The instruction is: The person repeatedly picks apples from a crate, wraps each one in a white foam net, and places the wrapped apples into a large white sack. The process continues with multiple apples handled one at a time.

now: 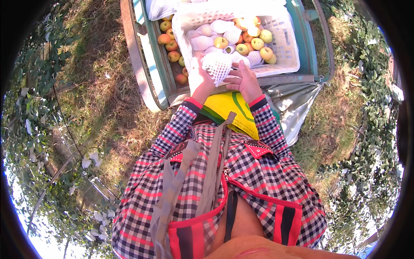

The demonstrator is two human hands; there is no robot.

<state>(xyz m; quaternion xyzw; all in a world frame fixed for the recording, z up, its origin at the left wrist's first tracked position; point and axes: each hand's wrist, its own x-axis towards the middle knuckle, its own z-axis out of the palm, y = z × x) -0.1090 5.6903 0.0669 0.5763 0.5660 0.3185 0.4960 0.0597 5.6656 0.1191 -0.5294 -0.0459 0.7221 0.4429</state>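
Note:
A white foam fruit net [217,66] is held in my left hand [201,81], at the near edge of a white plastic crate [281,55]. The net looks rounded, but I cannot tell whether an apple is inside it. My right hand [245,82] is just right of the net, its fingers apart and pointing towards it; whether they touch it is unclear. Beyond my hands, the crate holds several apples in foam nets [202,42] on its left. Bare yellow-red apples [257,43] lie on its right, and one bare apple [221,42] rests among the netted ones.
The crate sits in a green metal cart [305,42] with side rails [137,61]. Loose apples [173,56] lie in the cart left of the crate. A yellow printed bag or apron [223,105] is below my hands. Grey sheeting [291,103] hangs at right. Leafy branches [372,97] flank the grass [106,106].

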